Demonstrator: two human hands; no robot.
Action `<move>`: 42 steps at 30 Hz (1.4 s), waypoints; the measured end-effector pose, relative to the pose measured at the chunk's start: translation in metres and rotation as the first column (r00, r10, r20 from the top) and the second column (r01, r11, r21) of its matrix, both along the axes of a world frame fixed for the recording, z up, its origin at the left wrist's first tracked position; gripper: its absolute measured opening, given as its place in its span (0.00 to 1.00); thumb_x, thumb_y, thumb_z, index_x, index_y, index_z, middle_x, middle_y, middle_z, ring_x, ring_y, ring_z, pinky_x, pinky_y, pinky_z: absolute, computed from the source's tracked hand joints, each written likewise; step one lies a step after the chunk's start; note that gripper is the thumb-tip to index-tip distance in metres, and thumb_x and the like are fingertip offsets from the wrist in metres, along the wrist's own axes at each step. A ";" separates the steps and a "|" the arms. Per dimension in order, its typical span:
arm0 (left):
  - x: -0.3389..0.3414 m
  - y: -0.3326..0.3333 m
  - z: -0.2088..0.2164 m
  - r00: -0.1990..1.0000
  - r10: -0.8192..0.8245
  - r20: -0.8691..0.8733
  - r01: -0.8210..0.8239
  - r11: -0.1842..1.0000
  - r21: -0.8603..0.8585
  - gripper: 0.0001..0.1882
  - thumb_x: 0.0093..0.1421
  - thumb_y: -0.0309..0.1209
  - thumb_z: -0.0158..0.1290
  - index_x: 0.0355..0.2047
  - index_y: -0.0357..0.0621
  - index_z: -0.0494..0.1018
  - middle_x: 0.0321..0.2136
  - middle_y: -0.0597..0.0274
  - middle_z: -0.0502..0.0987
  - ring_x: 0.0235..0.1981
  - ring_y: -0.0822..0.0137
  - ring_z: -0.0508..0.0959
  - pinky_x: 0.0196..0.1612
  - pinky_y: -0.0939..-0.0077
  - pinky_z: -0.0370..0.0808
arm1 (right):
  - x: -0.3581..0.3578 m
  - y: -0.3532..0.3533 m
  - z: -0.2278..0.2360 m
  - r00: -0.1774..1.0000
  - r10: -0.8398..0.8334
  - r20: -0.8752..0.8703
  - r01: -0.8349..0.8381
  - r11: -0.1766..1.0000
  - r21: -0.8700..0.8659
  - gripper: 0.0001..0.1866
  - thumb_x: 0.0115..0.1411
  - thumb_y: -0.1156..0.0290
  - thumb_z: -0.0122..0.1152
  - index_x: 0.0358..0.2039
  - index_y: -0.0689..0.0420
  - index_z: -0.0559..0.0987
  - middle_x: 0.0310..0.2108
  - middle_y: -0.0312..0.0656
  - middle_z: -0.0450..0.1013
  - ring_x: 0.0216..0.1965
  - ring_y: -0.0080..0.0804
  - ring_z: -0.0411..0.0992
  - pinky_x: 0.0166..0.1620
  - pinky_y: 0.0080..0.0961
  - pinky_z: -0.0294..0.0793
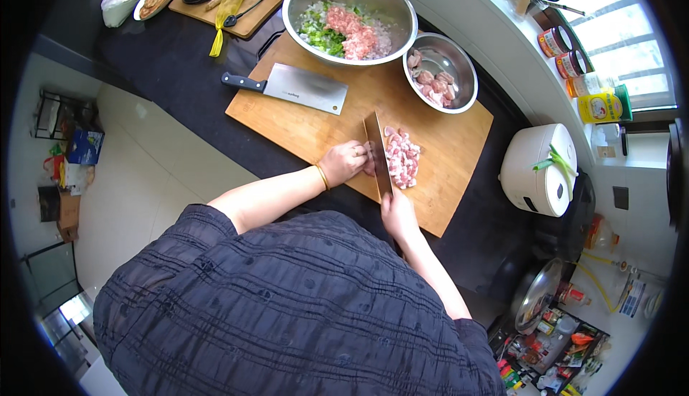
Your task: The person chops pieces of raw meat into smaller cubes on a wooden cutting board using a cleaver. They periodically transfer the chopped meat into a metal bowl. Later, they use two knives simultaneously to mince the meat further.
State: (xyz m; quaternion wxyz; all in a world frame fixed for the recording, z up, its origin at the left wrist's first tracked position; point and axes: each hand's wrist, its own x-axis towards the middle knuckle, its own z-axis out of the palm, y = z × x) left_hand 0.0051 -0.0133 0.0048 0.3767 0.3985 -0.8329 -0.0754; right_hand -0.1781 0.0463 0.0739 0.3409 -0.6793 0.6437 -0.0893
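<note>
We've got polished metal on the big bowl [391, 5] and small bowl [459, 60], smooth wood on the cutting board [448, 156], reflective metal on the held knife [377, 145], glossy countertop [194, 120], smooth plastic-looking rice cooker [532, 168] and matt, crinkled shirt cloth [301, 295].

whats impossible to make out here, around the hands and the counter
Knife: head view, most of its handle covered by the right hand.
Meat under the left hand: head view, partly hidden by that hand.
Cooker: head view, inside hidden by its lid.
Board: head view, far edge partly behind the big bowl.
Bag: head view, contents blurred by cloudy plastic.
</note>
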 end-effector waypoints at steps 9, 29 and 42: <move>-0.001 0.004 0.002 0.991 -0.069 -0.112 0.065 0.997 -0.036 0.09 0.41 0.26 0.55 0.26 0.41 0.72 0.28 0.61 0.73 0.31 0.62 0.74 0.37 0.72 0.72 | 0.002 -0.040 -0.013 0.985 -0.143 0.093 0.153 0.982 -0.110 0.12 0.54 0.69 0.49 0.27 0.67 0.72 0.21 0.58 0.70 0.27 0.53 0.71 0.32 0.39 0.69; -0.001 0.008 0.009 0.988 -0.014 -0.152 0.043 0.981 0.190 0.07 0.44 0.28 0.55 0.26 0.43 0.74 0.28 0.62 0.73 0.30 0.62 0.74 0.34 0.73 0.72 | -0.010 0.025 0.046 0.999 -0.049 -0.006 0.049 0.998 -0.039 0.10 0.55 0.70 0.48 0.26 0.65 0.72 0.22 0.58 0.70 0.27 0.55 0.70 0.32 0.41 0.69; -0.005 0.008 0.001 0.988 0.013 -0.153 0.004 0.994 0.108 0.07 0.42 0.27 0.55 0.26 0.42 0.74 0.27 0.62 0.73 0.30 0.62 0.74 0.34 0.74 0.72 | -0.005 0.010 0.022 0.998 -0.056 -0.039 0.062 0.986 0.153 0.12 0.55 0.68 0.47 0.27 0.67 0.71 0.23 0.60 0.70 0.29 0.56 0.70 0.34 0.42 0.69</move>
